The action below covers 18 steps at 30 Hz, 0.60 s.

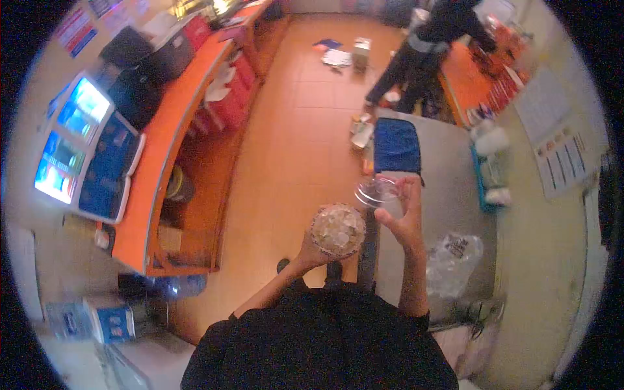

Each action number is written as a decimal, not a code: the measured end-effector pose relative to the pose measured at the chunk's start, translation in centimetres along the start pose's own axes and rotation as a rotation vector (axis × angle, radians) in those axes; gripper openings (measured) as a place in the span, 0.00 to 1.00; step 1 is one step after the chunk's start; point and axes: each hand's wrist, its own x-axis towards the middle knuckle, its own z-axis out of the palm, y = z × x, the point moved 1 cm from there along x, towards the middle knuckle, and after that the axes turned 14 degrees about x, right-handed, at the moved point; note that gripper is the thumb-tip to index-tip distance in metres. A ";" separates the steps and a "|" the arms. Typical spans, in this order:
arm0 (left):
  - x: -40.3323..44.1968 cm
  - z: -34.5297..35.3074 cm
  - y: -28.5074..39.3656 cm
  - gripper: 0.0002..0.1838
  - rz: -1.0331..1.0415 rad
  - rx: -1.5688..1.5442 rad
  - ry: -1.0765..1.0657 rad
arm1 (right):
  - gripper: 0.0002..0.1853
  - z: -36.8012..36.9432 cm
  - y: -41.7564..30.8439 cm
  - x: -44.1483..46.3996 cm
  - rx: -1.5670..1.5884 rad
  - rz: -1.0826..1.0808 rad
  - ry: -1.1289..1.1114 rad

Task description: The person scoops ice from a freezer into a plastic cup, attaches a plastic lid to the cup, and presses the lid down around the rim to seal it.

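My left hand (314, 252) is wrapped round a cup (338, 230), seen from above, with pale, ice-like pieces up to its rim. In my right hand (404, 218) is a clear round plastic lid (379, 191), pinched at its right edge between thumb and fingers. The lid is up and to the right of the cup, apart from it. Below and right of my right hand, a clear plastic bag (454, 263) lies on the grey counter (403, 263).
A blue cloth (398, 146) and a teal basket (484, 179) are on the right counter. An orange counter (156, 162) runs along the left. Another person (426, 52) in dark clothes is at the upper right. A box (361, 54) stands on the floor.
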 end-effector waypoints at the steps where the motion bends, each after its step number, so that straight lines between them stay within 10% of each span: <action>1: -0.3 -0.4 1.1 0.42 -0.023 0.015 0.036 | 0.35 1.1 0.1 0.2 0.195 0.012 -0.076; 5: -2.0 -5.2 2.7 0.47 -0.119 -0.285 0.250 | 0.35 7.9 -2.4 -0.7 0.218 -0.030 -0.484; 18: -11.2 -15.4 1.1 0.53 0.054 -0.415 0.538 | 0.35 22.2 -5.3 -5.5 -0.219 -0.407 -0.701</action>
